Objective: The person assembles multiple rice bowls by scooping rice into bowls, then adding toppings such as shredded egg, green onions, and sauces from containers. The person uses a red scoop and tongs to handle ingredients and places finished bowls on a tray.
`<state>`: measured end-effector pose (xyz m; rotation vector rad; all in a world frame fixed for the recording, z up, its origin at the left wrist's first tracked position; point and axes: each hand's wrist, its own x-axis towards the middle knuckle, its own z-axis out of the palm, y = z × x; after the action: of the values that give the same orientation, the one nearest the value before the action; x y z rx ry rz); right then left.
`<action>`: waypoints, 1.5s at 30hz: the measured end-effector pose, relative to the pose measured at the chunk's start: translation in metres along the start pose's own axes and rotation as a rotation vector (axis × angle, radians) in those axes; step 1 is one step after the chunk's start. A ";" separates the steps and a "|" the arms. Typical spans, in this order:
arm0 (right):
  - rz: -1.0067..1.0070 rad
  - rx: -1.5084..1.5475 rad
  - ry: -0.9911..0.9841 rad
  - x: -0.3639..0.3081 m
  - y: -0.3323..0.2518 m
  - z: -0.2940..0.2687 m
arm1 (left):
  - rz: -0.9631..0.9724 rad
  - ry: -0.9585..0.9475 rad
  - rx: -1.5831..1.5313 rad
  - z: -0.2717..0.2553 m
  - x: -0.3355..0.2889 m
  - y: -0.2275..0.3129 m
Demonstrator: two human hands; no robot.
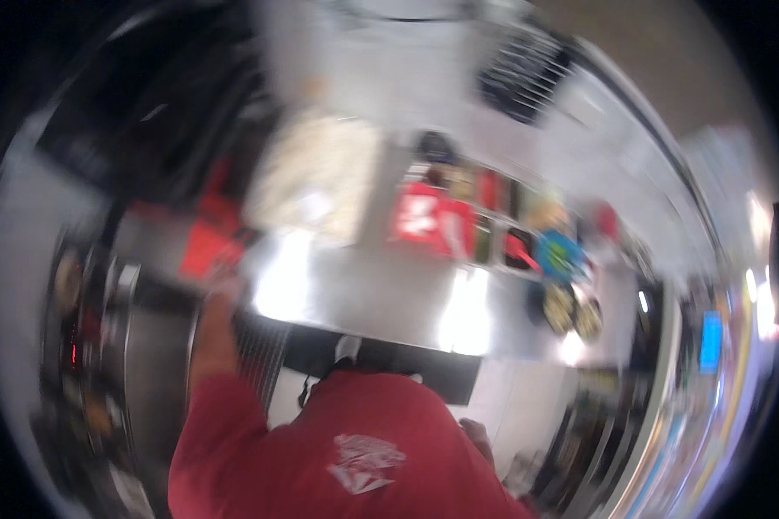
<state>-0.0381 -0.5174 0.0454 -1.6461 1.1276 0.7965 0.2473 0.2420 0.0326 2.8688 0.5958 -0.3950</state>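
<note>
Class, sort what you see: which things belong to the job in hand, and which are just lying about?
Seemingly part of the job:
Left hand
Orange-red object, in or beside that hand; blur hides which

Seemingly just lying about:
Pale rectangular item on the shiny counter
Red-and-white packet
Blue item
Two round containers

Counter (376,290): across our front.
Slab (316,160): on its left half, well ahead of us.
Packet (414,214): right of the slab, left of the bins.
Bins (497,246): in rows, right of centre.
Tubs (558,310): side by side, nearer us, right of the bins.
Left hand (222,284): at our counter's left end, a blurred item (203,251) just beyond.
Mat (433,376): on the floor, between us and the counter.
</note>
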 end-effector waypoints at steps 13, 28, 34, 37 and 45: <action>-0.209 0.325 0.219 -0.009 -0.036 0.003 | 0.805 -0.710 0.006 0.006 -0.102 0.285; 0.382 0.645 0.252 -0.072 0.384 0.163 | 1.000 -0.877 0.380 0.087 -0.215 0.403; 0.408 0.889 0.075 -0.108 0.438 0.240 | 0.736 -0.937 0.435 0.094 -0.243 0.285; 0.368 0.793 0.026 -0.109 0.424 0.219 | 0.671 -0.928 0.378 0.100 -0.262 0.257; 0.149 0.993 0.362 -0.092 0.343 0.088 | 0.838 -0.962 0.180 0.100 -0.283 0.278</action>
<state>-0.3912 -0.4471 -0.0196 -0.8674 1.5627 -0.0458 0.0898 -0.1351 0.0558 2.3157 -0.7809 -1.5075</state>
